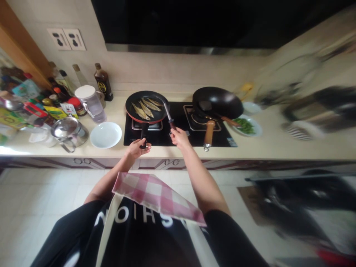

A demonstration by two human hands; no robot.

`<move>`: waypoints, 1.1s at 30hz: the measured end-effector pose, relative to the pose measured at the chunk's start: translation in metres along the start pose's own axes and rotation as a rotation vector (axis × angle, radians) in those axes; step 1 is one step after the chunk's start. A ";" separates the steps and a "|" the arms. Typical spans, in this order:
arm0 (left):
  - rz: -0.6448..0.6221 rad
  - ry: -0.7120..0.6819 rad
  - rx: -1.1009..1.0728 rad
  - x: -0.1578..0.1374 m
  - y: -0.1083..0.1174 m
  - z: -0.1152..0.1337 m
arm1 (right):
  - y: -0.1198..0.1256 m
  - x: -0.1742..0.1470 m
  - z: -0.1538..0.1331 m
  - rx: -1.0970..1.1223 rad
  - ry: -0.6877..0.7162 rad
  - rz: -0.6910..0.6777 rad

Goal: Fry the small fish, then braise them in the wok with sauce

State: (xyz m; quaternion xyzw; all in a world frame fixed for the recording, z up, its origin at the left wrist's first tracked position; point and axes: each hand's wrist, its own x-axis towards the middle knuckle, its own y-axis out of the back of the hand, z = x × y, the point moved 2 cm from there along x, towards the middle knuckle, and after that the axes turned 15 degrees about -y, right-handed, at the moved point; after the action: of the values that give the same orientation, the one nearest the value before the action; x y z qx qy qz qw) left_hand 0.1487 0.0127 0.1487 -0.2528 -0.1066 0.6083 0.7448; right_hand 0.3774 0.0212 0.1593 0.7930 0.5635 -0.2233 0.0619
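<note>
Your left hand point(138, 147) closes its fingers around the black handle of the frying pan point(146, 106), which sits on the left burner of the black gas hob point(178, 126) at the middle of the counter point(278, 146). Four small whole fish point(146, 107) lie side by side in the pan. Your right hand point(178, 136) grips the dark handle of a spatula point(168, 113), fingers wrapped tight, its metal blade reaching toward 11 o'clock and resting at the pan's right rim, beside the fish.

At 3 o'clock from the pan, a black wok point(218, 102) stands on the right burner, its wooden handle pointing toward you at 6 o'clock; a wooden-handled ladle rests inside it. Just beyond, still toward 3 o'clock, a white plate point(248, 126) holds chopped greens.

At 9 o'clock from the pan lies an empty white dish point(106, 135), and next to it a lidded steel pot point(69, 131), its contents hidden. Behind these stand a clear plastic jug point(91, 102) with a white lid and a dark sauce bottle point(103, 82), among crowded bottles and jars. A pink checked apron point(155, 196) hangs at your chest.
</note>
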 end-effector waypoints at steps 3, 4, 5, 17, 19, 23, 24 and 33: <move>-0.015 0.000 -0.001 0.001 0.000 0.000 | 0.000 -0.005 0.003 -0.021 0.009 -0.041; -0.017 0.002 0.001 0.001 0.000 0.000 | 0.000 -0.006 0.004 -0.029 0.015 -0.046; -0.014 0.005 0.004 0.001 0.000 0.000 | 0.000 -0.007 0.004 -0.036 0.021 -0.042; -0.011 -0.008 -0.005 0.000 0.001 -0.001 | -0.006 -0.001 -0.003 -0.149 0.066 0.082; -0.005 -0.002 -0.003 0.001 0.002 -0.002 | -0.012 0.004 -0.008 -0.193 0.077 0.109; -0.010 0.000 -0.001 0.003 0.005 -0.004 | -0.023 0.009 -0.019 -0.276 0.089 0.124; -0.015 -0.002 -0.002 0.004 0.006 -0.004 | -0.025 0.009 -0.020 -0.297 0.088 0.120; 0.121 -0.023 0.011 -0.002 0.031 -0.029 | -0.012 -0.010 0.007 -0.300 0.143 0.133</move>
State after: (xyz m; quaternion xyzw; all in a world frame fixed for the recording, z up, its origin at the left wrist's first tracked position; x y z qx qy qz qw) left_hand 0.1354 0.0078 0.1081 -0.2477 -0.0967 0.6556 0.7068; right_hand 0.3618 0.0145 0.1586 0.8244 0.5395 -0.0751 0.1536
